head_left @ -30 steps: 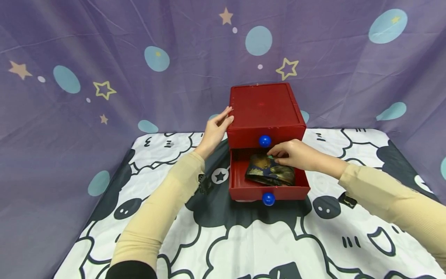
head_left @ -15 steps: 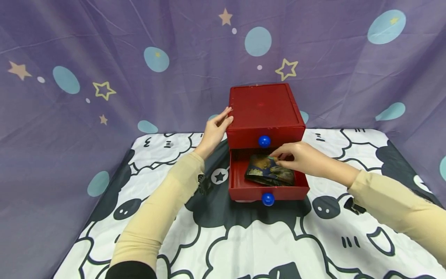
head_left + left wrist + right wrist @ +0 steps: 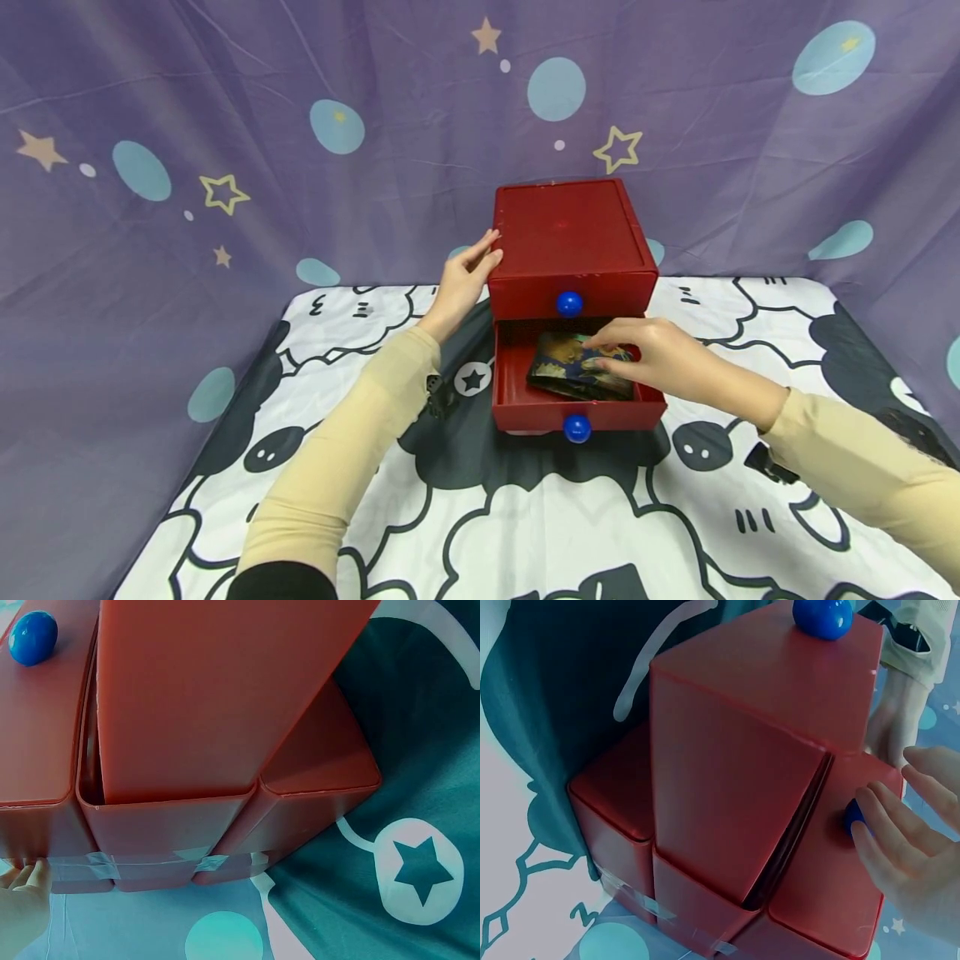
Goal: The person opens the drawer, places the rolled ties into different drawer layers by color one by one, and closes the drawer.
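your left hand [image 3: 459, 287] rests at the left edge of the red drawer box [image 3: 566, 229], its fingers nearly straight against the side and top edge, with nothing gripped. your right hand [image 3: 667, 360] is over the pulled-out drawer [image 3: 525, 417], fingers loosely bent and thumb apart from them; it has hold of nothing. the dark patterned pouch [image 3: 558, 367] lies inside that drawer, right under your right fingertips; you cannot tell from here whether they brush it. a blue knob [image 3: 577, 428] sits on the front of the pulled-out drawer, and another on the pushed-in drawer [image 3: 525, 296] above it. seen from your left wrist, the pulled-out drawer is the middle of three, with clear tape [image 3: 154, 859] across the stack's side. beneath it all lies a black and white cartoon cloth [image 3: 540, 533], with a purple curtain [image 3: 420, 217] behind.
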A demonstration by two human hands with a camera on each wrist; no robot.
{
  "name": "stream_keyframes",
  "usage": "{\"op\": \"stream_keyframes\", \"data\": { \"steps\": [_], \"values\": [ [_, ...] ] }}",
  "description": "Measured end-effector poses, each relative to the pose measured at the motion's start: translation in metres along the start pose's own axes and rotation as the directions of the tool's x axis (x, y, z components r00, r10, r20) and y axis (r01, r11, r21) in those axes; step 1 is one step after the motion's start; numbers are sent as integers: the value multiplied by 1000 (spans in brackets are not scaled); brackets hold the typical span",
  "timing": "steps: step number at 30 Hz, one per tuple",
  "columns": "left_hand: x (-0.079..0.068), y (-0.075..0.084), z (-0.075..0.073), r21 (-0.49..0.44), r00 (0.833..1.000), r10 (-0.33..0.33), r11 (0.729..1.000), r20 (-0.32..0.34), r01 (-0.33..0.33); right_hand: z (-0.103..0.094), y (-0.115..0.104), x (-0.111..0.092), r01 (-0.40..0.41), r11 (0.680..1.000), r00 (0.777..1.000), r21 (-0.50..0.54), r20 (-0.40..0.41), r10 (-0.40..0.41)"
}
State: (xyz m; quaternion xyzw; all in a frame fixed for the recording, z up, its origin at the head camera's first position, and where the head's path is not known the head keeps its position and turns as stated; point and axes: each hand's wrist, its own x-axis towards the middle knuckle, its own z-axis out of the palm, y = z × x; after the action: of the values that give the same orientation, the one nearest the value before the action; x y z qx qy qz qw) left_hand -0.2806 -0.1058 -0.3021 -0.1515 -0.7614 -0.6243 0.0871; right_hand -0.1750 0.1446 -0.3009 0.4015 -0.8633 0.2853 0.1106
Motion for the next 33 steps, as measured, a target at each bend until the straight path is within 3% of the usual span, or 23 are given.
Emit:
{"op": "stream_keyframes", "data": {
  "steps": [9,14,23,33],
  "values": [
    [0,0,0,-8,1000,-1,1000,-2,1,6,-8,-11,30,999,996,-13,-88,-31],
    [0,0,1,-1,1000,-5,1000,-7,5,11,-11,-17,92,994,983,-61,-156,-100],
    [0,0,1,-14,1000,-7,1000,-3,7,21,-19,-26,226,960,918,-164,-294,-267],
    [0,-1,0,-18,1000,-17,1000,4,17,39,-26,-40,229,954,868,-194,-403,-290]
  ]
}}
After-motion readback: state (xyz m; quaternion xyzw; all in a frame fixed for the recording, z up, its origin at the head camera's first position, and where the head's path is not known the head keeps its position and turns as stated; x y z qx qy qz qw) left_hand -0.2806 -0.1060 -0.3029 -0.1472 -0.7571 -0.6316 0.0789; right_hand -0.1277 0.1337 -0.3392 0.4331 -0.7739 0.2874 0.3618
